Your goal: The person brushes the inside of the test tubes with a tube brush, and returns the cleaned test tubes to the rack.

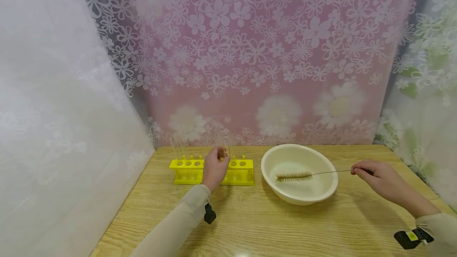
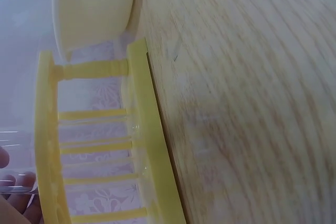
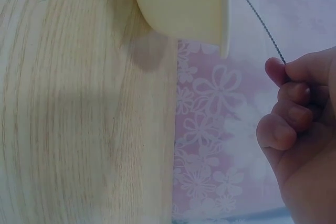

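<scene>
My left hand is at the middle of a yellow test tube rack. Its fingertips pinch a clear glass test tube just above the rack's top plate, as the left wrist view shows. Further clear tubes stand upright in the rack's left end. On the right, my right hand grips the twisted wire handle of a test tube brush. The brush's tan bristles are over the inside of a cream basin, and its wire crosses the basin's right rim.
The rack and basin stand side by side on a wood-grain table. Behind them hangs a pink flowered curtain, with a pale sheet along the left and a flowered one along the right.
</scene>
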`<state>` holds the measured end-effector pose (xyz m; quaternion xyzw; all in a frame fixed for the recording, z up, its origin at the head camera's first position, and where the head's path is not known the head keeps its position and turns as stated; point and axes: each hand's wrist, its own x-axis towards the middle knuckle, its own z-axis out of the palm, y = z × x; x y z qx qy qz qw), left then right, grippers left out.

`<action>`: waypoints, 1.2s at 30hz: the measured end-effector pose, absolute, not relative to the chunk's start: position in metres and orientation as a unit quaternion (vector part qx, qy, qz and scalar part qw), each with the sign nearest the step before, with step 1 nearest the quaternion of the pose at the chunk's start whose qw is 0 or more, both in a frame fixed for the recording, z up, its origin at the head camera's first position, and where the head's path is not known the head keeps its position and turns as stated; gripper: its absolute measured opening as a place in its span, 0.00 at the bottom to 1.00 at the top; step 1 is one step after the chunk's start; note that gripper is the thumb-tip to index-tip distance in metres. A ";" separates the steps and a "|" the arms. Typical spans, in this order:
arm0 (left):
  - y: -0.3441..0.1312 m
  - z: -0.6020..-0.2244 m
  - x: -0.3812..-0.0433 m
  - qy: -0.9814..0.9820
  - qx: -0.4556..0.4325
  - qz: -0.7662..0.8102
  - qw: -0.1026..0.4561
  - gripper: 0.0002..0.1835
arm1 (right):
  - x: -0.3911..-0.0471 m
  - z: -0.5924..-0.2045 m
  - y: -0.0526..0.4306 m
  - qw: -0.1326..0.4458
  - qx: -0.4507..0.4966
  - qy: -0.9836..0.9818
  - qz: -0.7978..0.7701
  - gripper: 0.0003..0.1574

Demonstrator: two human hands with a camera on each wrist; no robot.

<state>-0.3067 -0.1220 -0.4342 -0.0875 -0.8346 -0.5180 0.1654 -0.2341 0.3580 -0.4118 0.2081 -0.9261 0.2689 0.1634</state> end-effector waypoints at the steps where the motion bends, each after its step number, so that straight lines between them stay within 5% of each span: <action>1: -0.123 -0.434 -0.306 -0.836 -0.087 -0.517 0.163 0.07 | -0.234 -0.412 0.357 0.163 0.208 -0.926 0.269 0.10; 17: -0.134 -0.435 -0.289 -0.849 -0.068 -0.501 0.152 0.23 | -0.239 -0.418 0.356 0.142 0.205 -0.933 0.259 0.10; 36: -0.176 -0.424 -0.262 -0.883 -0.074 -0.395 0.242 0.12 | -0.240 -0.424 0.358 0.118 0.197 -0.939 0.257 0.10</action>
